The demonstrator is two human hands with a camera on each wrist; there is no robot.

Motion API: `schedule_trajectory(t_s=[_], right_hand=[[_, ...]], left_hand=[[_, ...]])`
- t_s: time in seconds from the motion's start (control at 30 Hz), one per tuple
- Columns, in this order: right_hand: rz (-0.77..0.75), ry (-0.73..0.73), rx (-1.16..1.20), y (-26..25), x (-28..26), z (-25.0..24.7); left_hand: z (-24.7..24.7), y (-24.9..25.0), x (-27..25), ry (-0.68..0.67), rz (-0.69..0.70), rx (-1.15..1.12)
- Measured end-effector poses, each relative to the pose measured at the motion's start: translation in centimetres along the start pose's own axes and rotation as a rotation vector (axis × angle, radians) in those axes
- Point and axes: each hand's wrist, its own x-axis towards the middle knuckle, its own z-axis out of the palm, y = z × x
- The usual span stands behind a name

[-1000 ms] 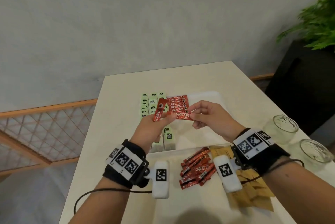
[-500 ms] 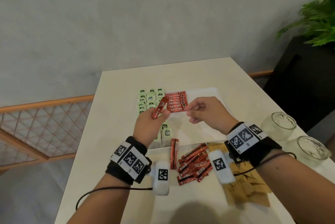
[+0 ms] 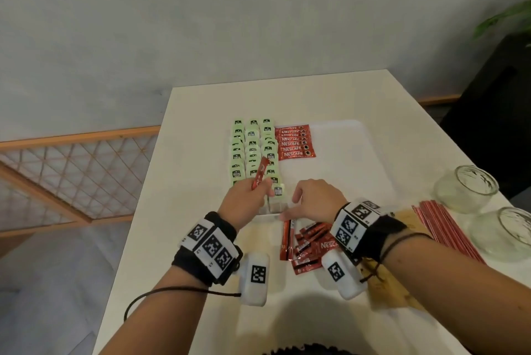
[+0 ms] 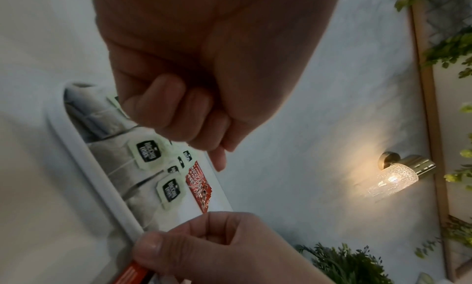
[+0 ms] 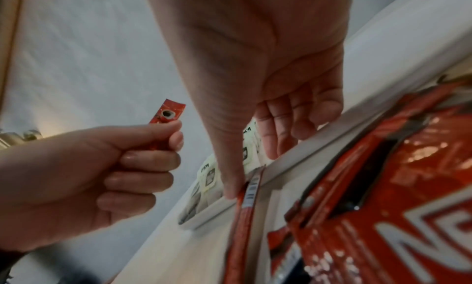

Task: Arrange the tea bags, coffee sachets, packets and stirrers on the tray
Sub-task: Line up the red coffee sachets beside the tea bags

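The white tray (image 3: 344,170) holds rows of green-tagged tea bags (image 3: 253,150) on its left and a row of red coffee sachets (image 3: 295,145) beside them. My left hand (image 3: 258,186) pinches one red sachet (image 3: 261,172) upright over the tea bags; the right wrist view shows its end (image 5: 167,111) above the fingers. My right hand (image 3: 293,205) hovers at the tray's near rim (image 5: 293,157) with relaxed fingers. Its thumb tip touches a lone sachet (image 5: 249,197) lying on the table against the rim.
A loose pile of red sachets (image 3: 311,248) lies on the table under my right wrist. Brown packets (image 3: 396,288) and red stirrers (image 3: 448,231) lie to the right of it. Two glass jars (image 3: 467,188) (image 3: 514,237) stand at the right edge.
My right hand came back from the sachet row on the tray down to the near rim and the lone sachet. The left hand drew nearer, still holding its sachet.
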Motion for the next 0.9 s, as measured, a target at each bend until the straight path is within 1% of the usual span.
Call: schedule_trajectory(t_s=[0.07, 0.17, 0.27, 0.37, 0.43, 0.47, 0.53, 0.6, 0.7, 0.77, 0.9], right_hand=[[-0.016, -0.020, 0.054, 0.2, 0.4, 0.1], [-0.043, -0.038, 0.115, 0.8, 0.8, -0.1], [-0.034, -0.045, 0.194, 1.5, 0.1, -1.2], [-0.061, -0.057, 0.417, 2.4, -2.0, -3.7], [-0.118, -0.001, 0.620, 2.8, -3.7, -5.8], [-0.141, 0.036, 0.694, 2.8, -4.5, -6.7], [-0.178, 0.090, 0.776, 2.7, -5.7, -8.1], [-0.228, 0.137, 0.787, 2.5, -6.6, -8.7], [-0.319, 0.234, 0.716, 2.4, -7.5, -8.5], [-0.395, 0.306, 0.662, 2.7, -7.9, -7.8], [-0.520, 0.401, 0.613, 3.1, -8.9, -6.1]], left_hand=[[0.1, -0.3, -0.1, -0.059, -0.038, -0.014], [0.1, -0.5, -0.3, -0.125, -0.021, 0.008], [0.0, -0.1, -0.6, -0.132, 0.028, -0.006], [-0.1, 0.4, -0.6, -0.120, 0.027, -0.056], [-0.1, 0.7, -0.6, -0.151, -0.021, -0.074], [0.0, 0.9, -0.7, -0.204, -0.068, -0.084], [0.6, 1.4, -1.1, -0.356, -0.200, -0.176], [1.2, 1.8, -1.4, -0.463, -0.298, -0.320], [1.9, 2.5, -1.8, -0.512, -0.356, -0.477], [2.5, 3.0, -2.2, -0.510, -0.348, -0.529], [4.0, 4.0, -3.0, -0.444, -0.266, -0.685]])
